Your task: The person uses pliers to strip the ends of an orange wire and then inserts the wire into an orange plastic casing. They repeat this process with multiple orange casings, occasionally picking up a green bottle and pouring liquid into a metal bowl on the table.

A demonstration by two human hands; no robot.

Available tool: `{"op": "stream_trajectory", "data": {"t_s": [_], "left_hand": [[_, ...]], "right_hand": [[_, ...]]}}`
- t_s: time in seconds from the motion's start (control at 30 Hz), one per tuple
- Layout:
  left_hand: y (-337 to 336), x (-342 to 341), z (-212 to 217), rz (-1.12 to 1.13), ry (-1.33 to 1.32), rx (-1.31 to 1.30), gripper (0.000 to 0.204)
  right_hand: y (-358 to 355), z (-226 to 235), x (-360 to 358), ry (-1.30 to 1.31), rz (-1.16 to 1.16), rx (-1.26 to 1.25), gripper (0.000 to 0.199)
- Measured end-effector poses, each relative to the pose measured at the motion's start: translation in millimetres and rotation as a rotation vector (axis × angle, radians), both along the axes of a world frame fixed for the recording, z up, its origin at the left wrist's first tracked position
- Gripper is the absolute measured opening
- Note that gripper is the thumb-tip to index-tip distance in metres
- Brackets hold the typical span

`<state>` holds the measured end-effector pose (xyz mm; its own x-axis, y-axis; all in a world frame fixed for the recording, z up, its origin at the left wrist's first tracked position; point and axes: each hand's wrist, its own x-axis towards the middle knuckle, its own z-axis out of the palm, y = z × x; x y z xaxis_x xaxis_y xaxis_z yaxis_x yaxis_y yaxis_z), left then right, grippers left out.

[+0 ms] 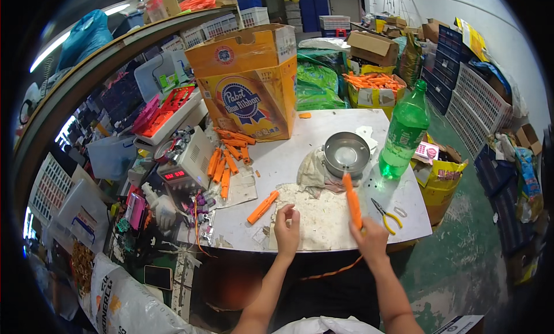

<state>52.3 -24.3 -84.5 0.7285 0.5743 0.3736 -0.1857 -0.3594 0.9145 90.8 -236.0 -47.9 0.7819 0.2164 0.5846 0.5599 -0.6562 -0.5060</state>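
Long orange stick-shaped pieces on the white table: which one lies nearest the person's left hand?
The long orange stick-shaped piece lying alone, just left of the left hand; the others on the table lie bunched beside the grey box-shaped device.

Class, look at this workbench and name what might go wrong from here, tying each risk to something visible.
1. The orange piece in the right hand points toward the metal bowl and might bump it.
2. The pliers lie near the right hand and the table edge, so they could be pushed off.
3. The tall green bottle stands near the table's right edge; a knock might topple it.
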Motion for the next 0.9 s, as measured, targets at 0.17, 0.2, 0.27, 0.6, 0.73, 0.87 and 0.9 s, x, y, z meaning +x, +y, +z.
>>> {"op": "stream_trajectory", "data": {"t_s": [0.17,0.2,0.27,0.6,0.73,0.87,0.9], "left_hand": [[-4.1,2.1,-5.3,-0.081,-0.092,-0.24,0.022],[-3.7,-1.0,-5.6,-0.084,-0.079,-0.243,0.021],[-3.2,-1.7,-5.0,-0.079,-0.088,-0.251,0.018],[-2.9,-5.1,-1.6,-0.11,-0.053,-0.278,0.015],[-0.4,-4.2,-2.7,-0.114,-0.069,-0.282,0.017],[24.5,-8.4,15.8,-0.005,0.044,0.22,0.027],[33.5,-8.6,21.8,0.045,0.069,0.384,0.03]], "right_hand": [[-3.4,2.8,64.1,0.094,-0.131,-0.113,0.03],[-1.8,2.2,66.9,0.141,-0.132,-0.164,0.032],[0.3,2.1,70.5,0.216,-0.137,-0.213,0.035],[3.9,3.8,67.8,0.286,-0.149,-0.208,0.037],[4.8,6.4,67.3,0.287,-0.145,-0.214,0.038],[2.1,3.6,70.3,0.294,-0.155,-0.241,0.038],[1.6,3.5,70.6,0.296,-0.158,-0.252,0.038]]}}
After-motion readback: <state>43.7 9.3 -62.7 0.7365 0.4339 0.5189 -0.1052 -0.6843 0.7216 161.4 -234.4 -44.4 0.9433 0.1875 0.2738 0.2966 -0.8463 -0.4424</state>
